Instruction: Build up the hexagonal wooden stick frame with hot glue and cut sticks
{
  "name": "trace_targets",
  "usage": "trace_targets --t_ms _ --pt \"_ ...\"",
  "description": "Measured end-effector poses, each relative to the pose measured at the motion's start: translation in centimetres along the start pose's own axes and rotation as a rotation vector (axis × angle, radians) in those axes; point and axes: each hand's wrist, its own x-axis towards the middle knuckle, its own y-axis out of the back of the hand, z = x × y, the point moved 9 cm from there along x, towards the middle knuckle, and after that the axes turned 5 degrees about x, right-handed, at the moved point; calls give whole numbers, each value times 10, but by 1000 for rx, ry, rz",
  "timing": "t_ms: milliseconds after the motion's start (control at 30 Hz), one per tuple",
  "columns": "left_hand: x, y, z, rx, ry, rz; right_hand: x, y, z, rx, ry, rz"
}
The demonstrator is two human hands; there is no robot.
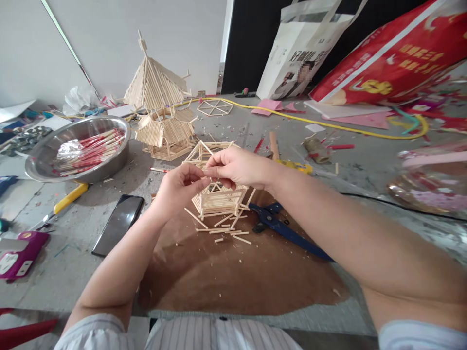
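Observation:
My left hand and my right hand meet fingertip to fingertip above an open frame of thin wooden sticks. Both hands are closed in a pinch. What sits between the fingers is too small or hidden to name. The frame has several sides, with stacked sticks as walls, and my hands cover part of its top. Loose cut sticks lie in front of it on a brown sheet. To the right of the frame lies a blue-handled cutting tool, partly under my right forearm.
Behind stands a roofed stick pavilion. A metal bowl with wrapped sticks, a phone, a yellow-handled knife and a purple device are at left. Bags and a yellow cable lie at back right.

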Motion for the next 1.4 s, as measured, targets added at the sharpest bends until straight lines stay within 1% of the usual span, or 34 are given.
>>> trace_targets --t_ms 67,100,167,233,333,500,767,1000,1133,1300,1400 --pt "0 3 0 71 -25 -69 1 5 5 52 -2 28" --pt "0 4 0 125 -35 -115 2 8 9 74 -7 39" --pt "1 7 -2 246 -72 -168 5 10 17 91 -30 46" --pt "1 6 -5 368 -109 -220 8 9 24 85 -57 40" --pt "2 -3 -7 501 -165 -274 10 3 31 69 -88 18" --pt "3 -12 -7 560 -225 -281 12 0 33 57 -81 1" --pt "4 -15 -11 554 -262 -281 14 0 35 40 -80 16" --pt "4 -16 -9 529 -278 -275 18 4 38 -113 -32 63" --pt "4 -16 -7 517 -273 -271 19 6 38 -200 2 63" --pt "5 -17 -7 516 -265 -270 19 6 34 -247 47 70" --pt "4 -17 -6 514 -264 -266 18 6 33 -270 48 72"
